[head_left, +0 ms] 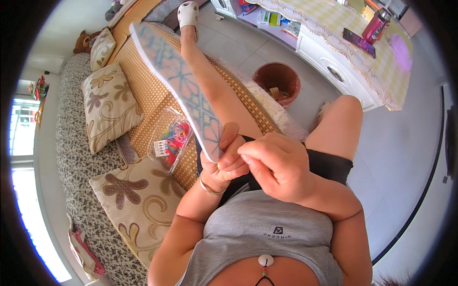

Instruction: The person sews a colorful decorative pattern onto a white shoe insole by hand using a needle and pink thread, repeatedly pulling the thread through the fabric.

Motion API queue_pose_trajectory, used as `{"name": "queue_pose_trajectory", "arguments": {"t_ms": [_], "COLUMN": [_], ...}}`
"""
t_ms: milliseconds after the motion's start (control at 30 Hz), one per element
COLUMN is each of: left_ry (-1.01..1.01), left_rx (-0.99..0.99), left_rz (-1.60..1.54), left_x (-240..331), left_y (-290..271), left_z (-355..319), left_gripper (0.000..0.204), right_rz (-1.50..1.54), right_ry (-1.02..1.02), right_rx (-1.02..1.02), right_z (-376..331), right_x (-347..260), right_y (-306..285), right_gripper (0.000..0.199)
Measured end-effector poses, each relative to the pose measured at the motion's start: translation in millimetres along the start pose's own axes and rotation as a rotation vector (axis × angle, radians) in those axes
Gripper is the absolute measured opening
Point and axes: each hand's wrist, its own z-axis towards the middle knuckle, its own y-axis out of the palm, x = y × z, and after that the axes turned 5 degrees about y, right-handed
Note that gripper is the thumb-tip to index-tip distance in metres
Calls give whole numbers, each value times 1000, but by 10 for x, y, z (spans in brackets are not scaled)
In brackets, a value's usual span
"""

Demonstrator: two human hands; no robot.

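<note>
A long, narrow embroidered insole (183,88) with a white edge and a blue criss-cross pattern slants up and left from my lap. My left hand (224,159) grips its near end, thumb on the patterned face and fingers curled round the edge. A bangle circles that wrist. Right beside it, my right hand (276,164) is closed in a pinch, its fingertips close to the left fingers. Whatever the pinch holds is too small to see. Left of the insole, a clear plastic box (160,121) contains bright coloured threads (176,138) and a small white card (161,148).
I sit on a seat with a woven mat (143,62), one leg stretched along it. Patterned cushions (112,107) lie on the left. A reddish-brown bin (286,69) stands on the floor. On the cloth-covered cabinet are a phone (359,43) and a red bottle (377,26).
</note>
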Motion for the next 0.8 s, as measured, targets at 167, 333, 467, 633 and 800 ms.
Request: {"name": "queue_pose_trajectory", "arguments": {"t_ms": [167, 333, 467, 633, 800], "left_ry": [7, 12, 19, 16, 80], "left_rx": [-1, -4, 27, 18, 51], "left_rz": [-170, -245, -221, -232, -204], "left_x": [-39, -45, -42, -48, -125], "left_y": [-15, -66, -47, -41, 26], "left_z": [-34, -56, -48, -36, -22], "left_gripper": [17, 15, 12, 14, 15], "right_rz": [15, -41, -55, -70, -57], "right_ry": [-97, -112, -121, -140, -174], "right_rx": [21, 7, 24, 25, 52], "right_z": [41, 83, 76, 51, 67], "right_x": [-33, -79, -70, -39, -31], "right_y": [122, 96, 101, 118, 110], "right_gripper": [24, 20, 20, 25, 31]}}
